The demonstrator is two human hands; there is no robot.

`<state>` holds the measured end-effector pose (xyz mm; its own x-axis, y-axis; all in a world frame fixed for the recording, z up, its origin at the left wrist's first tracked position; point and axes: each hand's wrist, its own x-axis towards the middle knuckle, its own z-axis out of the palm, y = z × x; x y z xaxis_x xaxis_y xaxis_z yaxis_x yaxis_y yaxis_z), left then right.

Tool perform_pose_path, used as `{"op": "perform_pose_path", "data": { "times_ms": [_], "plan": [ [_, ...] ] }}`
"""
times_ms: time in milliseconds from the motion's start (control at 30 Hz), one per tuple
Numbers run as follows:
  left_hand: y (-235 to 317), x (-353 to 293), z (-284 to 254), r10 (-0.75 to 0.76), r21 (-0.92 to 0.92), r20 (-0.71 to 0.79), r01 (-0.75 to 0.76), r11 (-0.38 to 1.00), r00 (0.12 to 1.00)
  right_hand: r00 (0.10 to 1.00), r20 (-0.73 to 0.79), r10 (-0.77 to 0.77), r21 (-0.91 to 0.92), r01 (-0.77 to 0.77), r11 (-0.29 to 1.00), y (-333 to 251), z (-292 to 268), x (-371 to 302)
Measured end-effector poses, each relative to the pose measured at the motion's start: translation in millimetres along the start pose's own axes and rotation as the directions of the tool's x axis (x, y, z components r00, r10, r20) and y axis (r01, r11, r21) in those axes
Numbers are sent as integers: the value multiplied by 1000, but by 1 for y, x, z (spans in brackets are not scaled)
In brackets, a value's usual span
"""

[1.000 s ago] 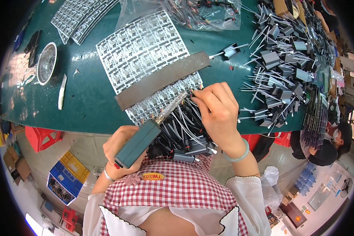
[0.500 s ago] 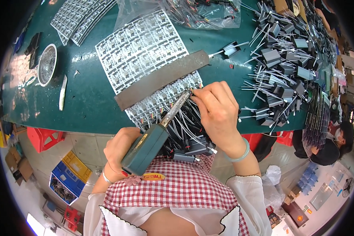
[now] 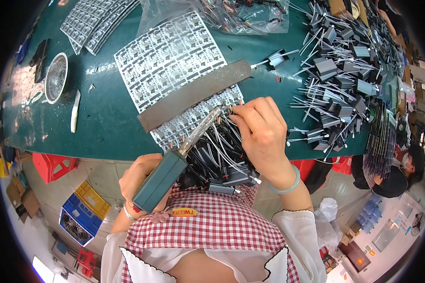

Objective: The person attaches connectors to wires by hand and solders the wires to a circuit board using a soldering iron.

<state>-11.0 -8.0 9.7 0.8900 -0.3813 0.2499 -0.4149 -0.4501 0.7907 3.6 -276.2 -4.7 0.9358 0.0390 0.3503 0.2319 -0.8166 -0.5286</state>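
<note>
Left hand grips a soldering iron angled up-right, its tip touching leads pinched by right hand fingers on the circuit board panel.

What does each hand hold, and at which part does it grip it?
The left hand grips the soldering iron by its teal handle. The right hand pinches something small at the circuit panel; what exactly cannot be told.

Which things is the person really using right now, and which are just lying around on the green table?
In use:
- teal-handled soldering iron, in the left hand
- white panel of small circuit boards
- bunch of wired black parts under the right hand
- long grey bar lying across the panel

Lying about:
- round metal dish
- pile of grey wired parts
- clear plastic bag
</note>
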Motion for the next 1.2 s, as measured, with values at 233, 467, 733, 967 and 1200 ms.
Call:
{"op": "perform_pose_path", "data": {
  "times_ms": [233,467,733,967,1200],
  "plan": [
    [2,-2,-2,-65,-20,23,65,998,998,997,16,70,135,-72,988,2,0,1],
    [0,-3,1,-45,-11,23,45,999,999,995,20,101,106,-103,989,-1,3,-2],
    [-3,-4,4,-34,-17,24,35,999,999,999,5,50,33,-51,998,-3,4,-3],
    [-5,-5,5,-18,-11,23,19,1000,1000,1000,10,29,4,-29,1000,-5,3,-3],
    [-5,-5,3,-13,14,48,12,1000,999,1000,4,-4,-13,4,1000,-2,7,-5]
  ]
}}
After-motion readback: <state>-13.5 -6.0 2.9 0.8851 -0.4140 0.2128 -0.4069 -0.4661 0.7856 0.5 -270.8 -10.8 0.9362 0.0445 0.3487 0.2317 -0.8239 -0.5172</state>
